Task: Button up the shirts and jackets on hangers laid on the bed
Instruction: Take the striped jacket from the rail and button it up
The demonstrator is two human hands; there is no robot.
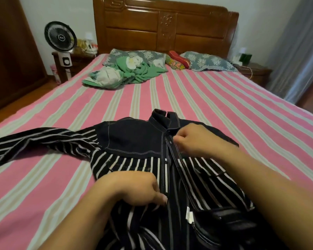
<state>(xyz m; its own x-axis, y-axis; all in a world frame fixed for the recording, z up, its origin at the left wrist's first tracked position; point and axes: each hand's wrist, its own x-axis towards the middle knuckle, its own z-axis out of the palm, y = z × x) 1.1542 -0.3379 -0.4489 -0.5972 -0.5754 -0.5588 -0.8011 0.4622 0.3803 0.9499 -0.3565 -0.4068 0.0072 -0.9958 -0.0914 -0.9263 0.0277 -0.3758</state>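
Shirt (134, 141) lies mostly unbuttoned: right hand (193, 139) pinches the upper placket, left hand (134, 188) grips the lower edge; next, seating a button.

No text, label or number can be read anywhere.

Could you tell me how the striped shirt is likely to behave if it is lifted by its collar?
The shirt would probably hang limp: its sleeve lies crumpled and folded on the bed. The open lower front would likely swing apart, since the placket is closed only near the collar. The dark yoke looks like thicker cloth, so the top may sag less.
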